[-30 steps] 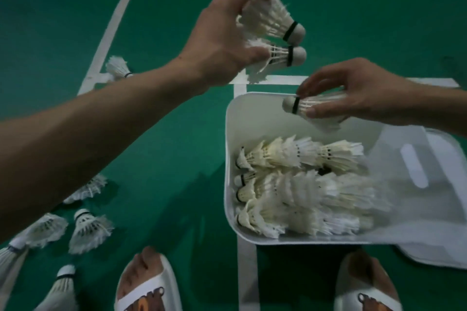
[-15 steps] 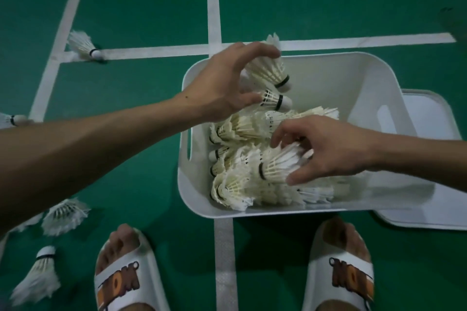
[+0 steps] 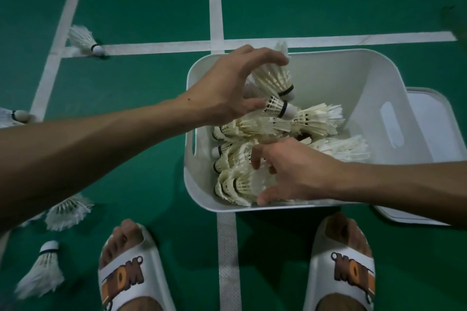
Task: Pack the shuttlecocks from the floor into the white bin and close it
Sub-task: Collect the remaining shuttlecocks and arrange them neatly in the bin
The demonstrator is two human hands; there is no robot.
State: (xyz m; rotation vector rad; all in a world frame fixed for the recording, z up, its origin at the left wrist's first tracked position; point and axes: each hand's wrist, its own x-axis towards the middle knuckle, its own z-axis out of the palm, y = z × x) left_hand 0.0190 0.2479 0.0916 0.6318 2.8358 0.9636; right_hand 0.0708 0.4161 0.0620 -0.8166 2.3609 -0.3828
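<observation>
The white bin (image 3: pixel 341 76) stands open on the green court floor, with several white feather shuttlecocks (image 3: pixel 318 118) piled inside. My left hand (image 3: pixel 227 91) hovers over the bin's far left part, gripping two shuttlecocks (image 3: pixel 276 81) by their feathers, corks pointing right. My right hand (image 3: pixel 295 171) is down inside the bin near its front wall. Its fingers are spread over a shuttlecock (image 3: pixel 240 183) lying on the pile. Loose shuttlecocks lie on the floor at the far left (image 3: pixel 83 41), the left edge (image 3: pixel 12 117) and the near left (image 3: pixel 68 212), (image 3: pixel 43 270).
The bin's white lid (image 3: pixel 434 118) lies flat on the floor, right of the bin and partly under it. My feet in white sandals (image 3: pixel 123 275), (image 3: pixel 351 267) stand just in front of the bin. White court lines cross the floor.
My right hand carried one shuttlecock down into the bin's front and spread its fingers over it. My left hand brought its two shuttlecocks from above the floor to over the bin.
</observation>
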